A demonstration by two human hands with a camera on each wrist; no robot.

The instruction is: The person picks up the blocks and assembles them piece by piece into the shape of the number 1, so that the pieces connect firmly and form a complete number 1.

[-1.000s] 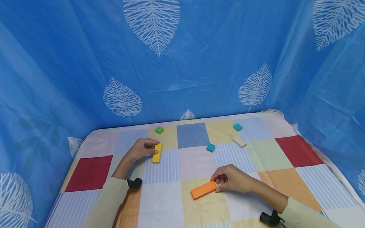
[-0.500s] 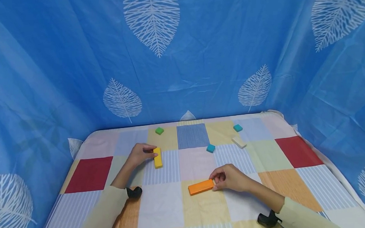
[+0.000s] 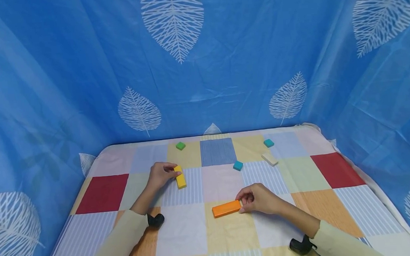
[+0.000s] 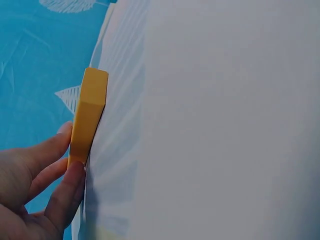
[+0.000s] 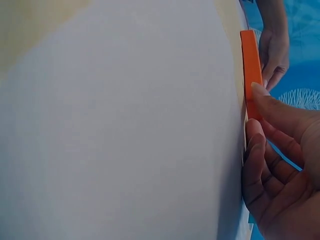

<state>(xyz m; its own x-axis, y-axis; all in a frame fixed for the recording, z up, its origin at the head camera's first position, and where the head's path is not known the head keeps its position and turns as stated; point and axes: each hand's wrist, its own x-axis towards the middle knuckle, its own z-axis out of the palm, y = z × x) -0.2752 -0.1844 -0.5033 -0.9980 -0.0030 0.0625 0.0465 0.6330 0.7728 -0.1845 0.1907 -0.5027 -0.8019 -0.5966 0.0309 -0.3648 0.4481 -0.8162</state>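
Observation:
Between thumb and fingers, my left hand (image 3: pixel 160 174) pinches the far end of a yellow rectangular block (image 3: pixel 181 179) at the left middle of the table. In the left wrist view the yellow block (image 4: pixel 89 110) points away from the fingertips. My right hand (image 3: pixel 260 199) grips the right end of an orange rectangular block (image 3: pixel 226 209), nearer the front. The right wrist view shows the thumb on one face of the orange block (image 5: pixel 251 60), which stretches beyond the fingers. The two blocks are well apart.
A small green block (image 3: pixel 180 146) lies at the back left. Two small teal blocks, one at the centre (image 3: pixel 238 165) and one at the back right (image 3: pixel 268 143), lie near a cream block (image 3: pixel 269 159). A blue leaf-print curtain (image 3: pixel 201 76) surrounds the patchwork-covered table (image 3: pixel 180 229).
The left hand has drawn the yellow block slightly nearer and turned its near end to the right. The right hand has shifted the orange block slightly left and away, turning it a little.

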